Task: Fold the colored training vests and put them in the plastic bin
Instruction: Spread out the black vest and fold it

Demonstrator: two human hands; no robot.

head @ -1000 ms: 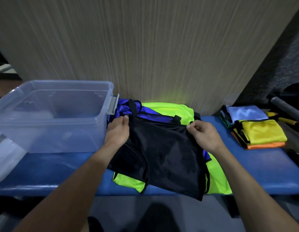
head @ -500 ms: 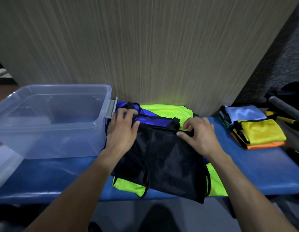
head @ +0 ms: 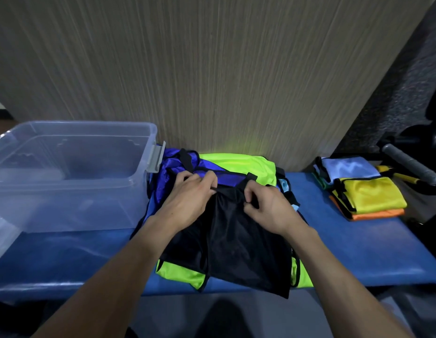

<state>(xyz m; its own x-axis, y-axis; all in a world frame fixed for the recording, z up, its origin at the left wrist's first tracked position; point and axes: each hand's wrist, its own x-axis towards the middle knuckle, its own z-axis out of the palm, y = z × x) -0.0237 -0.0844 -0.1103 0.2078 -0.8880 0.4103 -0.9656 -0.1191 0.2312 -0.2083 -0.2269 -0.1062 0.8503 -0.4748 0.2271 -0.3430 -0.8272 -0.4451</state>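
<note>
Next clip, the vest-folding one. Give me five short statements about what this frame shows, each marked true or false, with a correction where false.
1. Both hands grip the black vest at its top edge. True: the left hand and right hand pinch it close together.
2. The plastic bin already holds folded vests. False: no vests show inside it.
3. The black vest lies on top of a neon green vest and a blue vest. True.
4. The folded stack sits left of the bin. False: it sits at the right end of the blue bench.
5. The topmost piece of that stack is orange. False: orange is at the bottom.
</note>
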